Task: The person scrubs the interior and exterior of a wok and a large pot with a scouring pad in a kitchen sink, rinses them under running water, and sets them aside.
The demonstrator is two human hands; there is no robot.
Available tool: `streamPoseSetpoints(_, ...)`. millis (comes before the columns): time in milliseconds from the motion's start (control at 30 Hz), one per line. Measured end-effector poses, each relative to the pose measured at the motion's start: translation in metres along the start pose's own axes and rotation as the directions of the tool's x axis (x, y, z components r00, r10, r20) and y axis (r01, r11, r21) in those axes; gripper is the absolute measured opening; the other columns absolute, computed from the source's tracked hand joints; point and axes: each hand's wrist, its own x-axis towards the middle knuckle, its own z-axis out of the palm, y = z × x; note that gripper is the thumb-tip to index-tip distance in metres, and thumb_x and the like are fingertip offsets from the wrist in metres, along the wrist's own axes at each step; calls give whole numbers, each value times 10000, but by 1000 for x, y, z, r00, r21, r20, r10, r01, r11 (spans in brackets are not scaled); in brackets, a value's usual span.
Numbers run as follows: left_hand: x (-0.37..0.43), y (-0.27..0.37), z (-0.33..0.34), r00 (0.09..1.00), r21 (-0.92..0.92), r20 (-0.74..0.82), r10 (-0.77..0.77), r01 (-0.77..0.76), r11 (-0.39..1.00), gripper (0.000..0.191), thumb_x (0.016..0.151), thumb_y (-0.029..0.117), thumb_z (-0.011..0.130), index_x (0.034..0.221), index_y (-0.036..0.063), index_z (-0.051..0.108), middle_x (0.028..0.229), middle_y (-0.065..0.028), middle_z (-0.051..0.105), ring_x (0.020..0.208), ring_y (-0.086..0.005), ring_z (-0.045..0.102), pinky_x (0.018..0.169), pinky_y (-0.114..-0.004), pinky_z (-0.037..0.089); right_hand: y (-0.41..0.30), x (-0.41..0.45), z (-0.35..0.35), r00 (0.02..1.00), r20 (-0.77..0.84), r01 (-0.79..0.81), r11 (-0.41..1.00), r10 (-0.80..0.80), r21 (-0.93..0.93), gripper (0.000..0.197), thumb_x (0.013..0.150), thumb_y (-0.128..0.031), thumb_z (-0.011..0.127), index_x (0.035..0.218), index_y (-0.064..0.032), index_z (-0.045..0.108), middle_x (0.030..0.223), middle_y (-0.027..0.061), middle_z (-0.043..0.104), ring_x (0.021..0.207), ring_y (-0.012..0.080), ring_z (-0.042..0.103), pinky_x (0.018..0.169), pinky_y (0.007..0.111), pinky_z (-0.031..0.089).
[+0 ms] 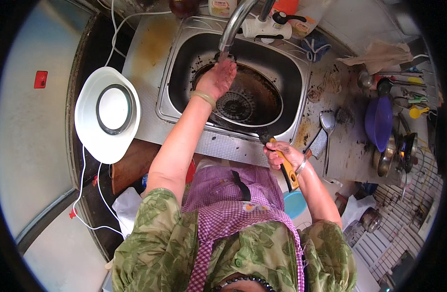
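Note:
A blackened, grease-stained pan (pixel 258 91) sits tilted in the stainless steel sink (pixel 296 84). From the pan's near edge its handle (pixel 287 166), yellow and black, reaches over the sink's front rim, and my right hand (pixel 283 155) is wrapped around it. Below the spout of the chrome faucet (pixel 232 31), over the pan, is my left hand (pixel 220 78), turned palm up with its fingers bent and nothing visible in it. Water seems to run from the spout onto those fingers. Dark specks lie on the sink's walls.
On the right counter are a metal spatula (pixel 327 122), a cleaver (pixel 318 144), a dark scouring pad (pixel 344 116) and crumpled rags (pixel 331 82). A purple basin (pixel 379 122) hangs beyond them. Left stands a white appliance (pixel 108 116) with cords. Bottles (pixel 222 8) line the back.

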Motion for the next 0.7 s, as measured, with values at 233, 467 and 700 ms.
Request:
streamPoseSetpoints(233, -20, 32, 14, 999, 40, 48, 7, -9, 999, 319, 982, 166, 310, 990, -32, 560, 993, -155, 632, 941, -296, 608, 835, -398, 522, -3, -16, 11, 991, 137, -29, 986, 6, 164, 175, 906, -180, 537, 872, -16, 486, 603, -47, 398, 433, 43, 367, 421, 223, 342)
streamPoseSetpoints(467, -17, 29, 15, 998, 127, 1, 56, -56, 990, 313, 984, 175, 317, 1029, -32, 546, 1001, -156, 624, 953, -298, 600, 865, -401, 505, 7, 20, 16, 998, 68, 16, 999, -18, 33, 172, 882, -174, 565, 876, -25, 481, 624, -14, 440, 444, 66, 406, 434, 234, 376)
streamPoseSetpoints(700, -10, 45, -24, 993, 87, -84, 87, -79, 993, 331, 987, 171, 300, 1061, -50, 534, 1016, -165, 615, 944, -295, 600, 876, -406, 497, -6, 29, 45, 999, 20, -36, 999, 36, 13, 141, 886, -151, 548, 834, -37, 484, 608, -11, 442, 444, 77, 429, 409, 253, 387)
